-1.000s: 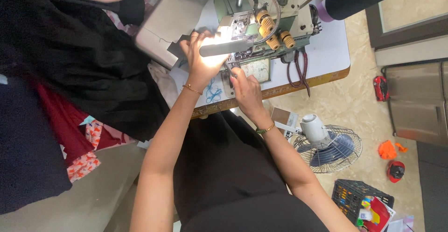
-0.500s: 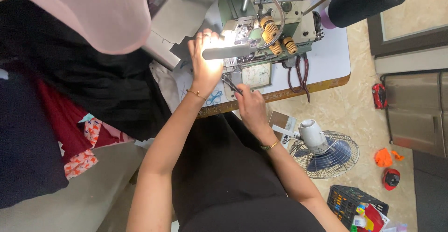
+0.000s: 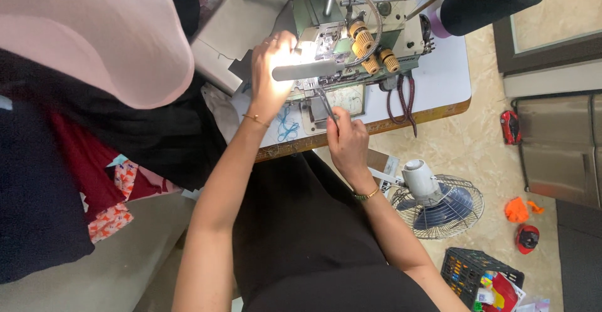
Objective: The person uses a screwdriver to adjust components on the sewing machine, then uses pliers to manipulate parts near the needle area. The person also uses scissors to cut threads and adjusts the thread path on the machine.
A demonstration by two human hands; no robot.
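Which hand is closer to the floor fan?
The right hand. It holds tweezers at the table's front edge, just above the floor fan. The left hand rests farther off, up by the sewing machine.

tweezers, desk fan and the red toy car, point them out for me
tweezers (image 3: pixel 326 104), head view, on the metal arms above the right hand (image 3: pixel 347 137)
desk fan (image 3: pixel 439 204), head view, on the round wire grille
red toy car (image 3: pixel 510 127), head view, on its roof
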